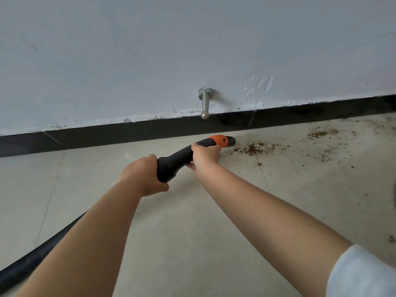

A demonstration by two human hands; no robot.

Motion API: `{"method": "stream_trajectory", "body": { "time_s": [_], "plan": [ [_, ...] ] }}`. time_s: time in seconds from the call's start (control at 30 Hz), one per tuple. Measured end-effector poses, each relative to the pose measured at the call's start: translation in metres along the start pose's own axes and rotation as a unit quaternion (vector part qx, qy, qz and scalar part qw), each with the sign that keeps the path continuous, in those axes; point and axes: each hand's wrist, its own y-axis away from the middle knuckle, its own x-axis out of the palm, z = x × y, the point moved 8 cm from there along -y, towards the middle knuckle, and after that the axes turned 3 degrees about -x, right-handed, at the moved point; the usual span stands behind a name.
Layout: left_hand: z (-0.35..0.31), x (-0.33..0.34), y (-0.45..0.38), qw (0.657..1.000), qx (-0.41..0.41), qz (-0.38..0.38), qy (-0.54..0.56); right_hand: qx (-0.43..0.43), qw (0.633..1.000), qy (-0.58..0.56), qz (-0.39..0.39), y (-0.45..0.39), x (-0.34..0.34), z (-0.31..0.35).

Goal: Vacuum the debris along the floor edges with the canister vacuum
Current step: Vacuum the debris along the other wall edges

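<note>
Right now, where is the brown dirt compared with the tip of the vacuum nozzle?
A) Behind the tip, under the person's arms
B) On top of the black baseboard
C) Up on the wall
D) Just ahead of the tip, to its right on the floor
D: the brown debris lies on the floor just right of the nozzle tip, below the baseboard.

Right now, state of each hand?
Left hand: closed, gripping the rear of the black vacuum nozzle handle.
Right hand: closed, gripping the same handle just behind the orange collar.
</note>
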Motion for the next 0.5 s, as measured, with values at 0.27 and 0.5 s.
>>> {"method": "stream_trajectory", "body": {
  "time_s": [0.27,0.5],
  "plan": [
    [-0.061,0.017,0.004,1.000,0.024,-0.002,-0.002,-0.019,0.997,-0.072,-0.021,-0.020,-0.054,0.010],
    [-0.126,0.025,0.004,0.999,0.041,0.016,0.018,-0.014,0.994,-0.047,-0.093,-0.039,-0.113,0.039]
  ]
}}
